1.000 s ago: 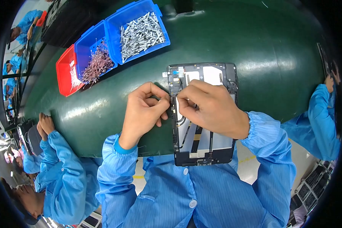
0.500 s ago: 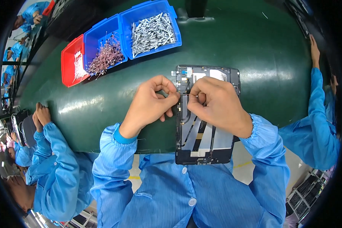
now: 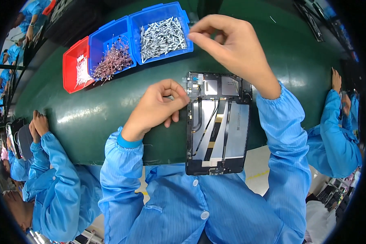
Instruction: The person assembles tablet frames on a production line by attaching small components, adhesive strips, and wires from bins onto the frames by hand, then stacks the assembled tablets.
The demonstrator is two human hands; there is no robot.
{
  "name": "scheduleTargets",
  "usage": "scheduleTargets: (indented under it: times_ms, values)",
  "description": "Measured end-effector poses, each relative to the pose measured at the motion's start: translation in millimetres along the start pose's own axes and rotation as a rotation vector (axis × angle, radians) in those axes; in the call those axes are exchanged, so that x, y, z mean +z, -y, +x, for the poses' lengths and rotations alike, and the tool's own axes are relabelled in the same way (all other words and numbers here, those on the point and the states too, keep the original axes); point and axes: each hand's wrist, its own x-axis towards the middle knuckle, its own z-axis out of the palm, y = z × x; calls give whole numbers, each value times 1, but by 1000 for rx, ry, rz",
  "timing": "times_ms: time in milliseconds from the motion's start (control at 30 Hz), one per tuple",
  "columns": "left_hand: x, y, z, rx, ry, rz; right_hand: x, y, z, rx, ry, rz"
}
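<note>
An opened tablet [image 3: 238, 122] lies at the table's front edge, its battery, ribbon cables and dark boards exposed. At its upper left edge, my left hand [image 3: 156, 105] is pinched, thumb against forefinger; anything between the fingertips is too small to make out. My right hand [image 3: 236, 49] hovers beyond the tablet's top edge, its fingertips close together beside the right-hand blue bin [image 3: 185, 20]. Whatever those fingers hold, if anything, cannot be made out. Small silvery metal-looking parts [image 3: 162, 39] fill that bin.
A second blue bin [image 3: 99, 38] holds reddish thin-wired parts [image 3: 114, 61], and a red bin [image 3: 70, 69] holds small white pieces [image 3: 82, 71]. Co-workers in blue smocks sit at left [image 3: 67, 179] and right [image 3: 333, 138]. A dark frame-like object [image 3: 311, 24] lies far right.
My right hand has lifted off the tablet and moved up and away toward the right-hand blue bin, uncovering the tablet's upper part. My left hand stays nearly in place at the tablet's edge.
</note>
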Motion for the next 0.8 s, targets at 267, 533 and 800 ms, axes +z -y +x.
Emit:
scheduleTargets:
  times_ms: [267,533,800]
  values:
    - [-13,4,5,87,-103,-168,60,-15,51,-513,197,-795]
    - [-16,0,4,97,-116,-208,70,-11,55,-447,234,-752]
    - [-16,7,4,127,-90,-193,67,-23,52,-472,210,-735]
